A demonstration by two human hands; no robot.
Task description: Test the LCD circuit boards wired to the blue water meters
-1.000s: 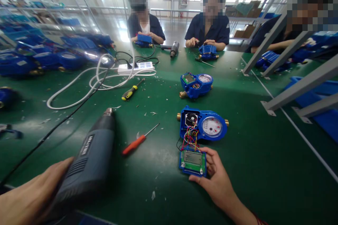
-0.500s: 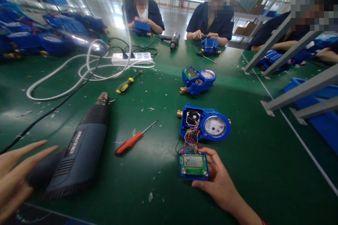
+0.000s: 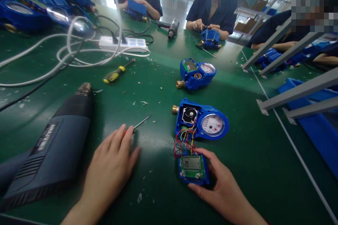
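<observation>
My right hand (image 3: 220,184) grips a blue-framed display module (image 3: 192,167), thumb and fingers at its right side. Its screen shows a few dark segments. Several thin coloured wires (image 3: 186,140) run from the module to an opened blue water meter (image 3: 202,121) just beyond it, with a round dial and a brass fitting. My left hand (image 3: 112,158) lies over a screwdriver (image 3: 142,122), its thumb spread apart from the fingers. Only the metal shaft and a sliver of red handle show; the fingers hide the rest.
A heat gun (image 3: 60,130) lies at the left. Beyond are a yellow-black screwdriver (image 3: 114,75), a white power strip (image 3: 123,43) with cables and a second water meter (image 3: 196,73). Grey metal bars (image 3: 303,93) and a blue bin (image 3: 314,126) stand right. Co-workers (image 3: 211,10) sit opposite.
My left hand has moved right from beside the heat gun onto the screwdriver. The module's screen went from clear digits to fewer segments. The view has shifted slightly.
</observation>
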